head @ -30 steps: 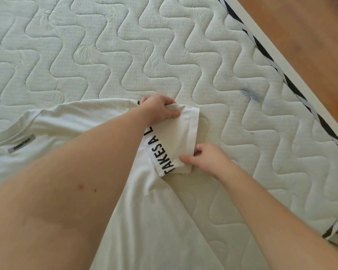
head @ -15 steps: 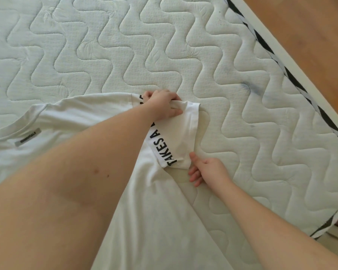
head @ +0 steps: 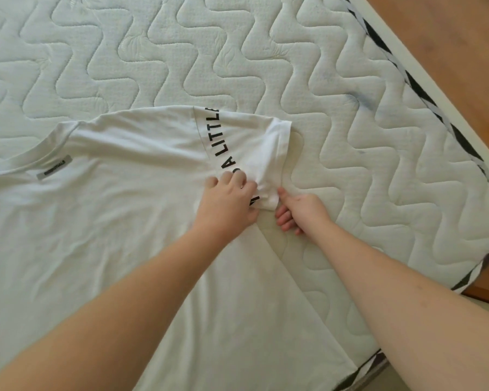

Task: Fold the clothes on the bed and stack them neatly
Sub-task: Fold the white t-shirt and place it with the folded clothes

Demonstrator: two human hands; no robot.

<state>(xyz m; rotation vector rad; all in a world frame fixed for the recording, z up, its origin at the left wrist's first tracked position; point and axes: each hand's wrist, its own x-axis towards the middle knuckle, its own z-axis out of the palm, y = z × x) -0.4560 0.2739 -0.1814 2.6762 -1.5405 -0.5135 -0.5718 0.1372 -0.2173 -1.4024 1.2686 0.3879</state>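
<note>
A white T-shirt (head: 105, 221) lies flat on the mattress (head: 266, 66), neckline and grey label at the left. Its right sleeve (head: 254, 145) is spread out toward the right, with black lettering running along the shoulder seam. My left hand (head: 227, 201) sits on the sleeve's lower part near the armpit, fingers curled into the fabric. My right hand (head: 299, 213) is just to the right of it. Its thumb lies on the sleeve's lower hem corner and its fingers curl underneath, pinching that corner. Both forearms cross over the shirt's body.
The quilted mattress stretches bare beyond the shirt at the top and right. Its black-and-white striped edge band (head: 424, 94) runs diagonally along the right. Past that edge is wooden floor (head: 449, 29). The mattress corner (head: 474, 272) is at the lower right.
My left hand has slid from the sleeve's upper edge down to its lower part, next to my right hand. The sleeve now lies opened out flat, showing more lettering.
</note>
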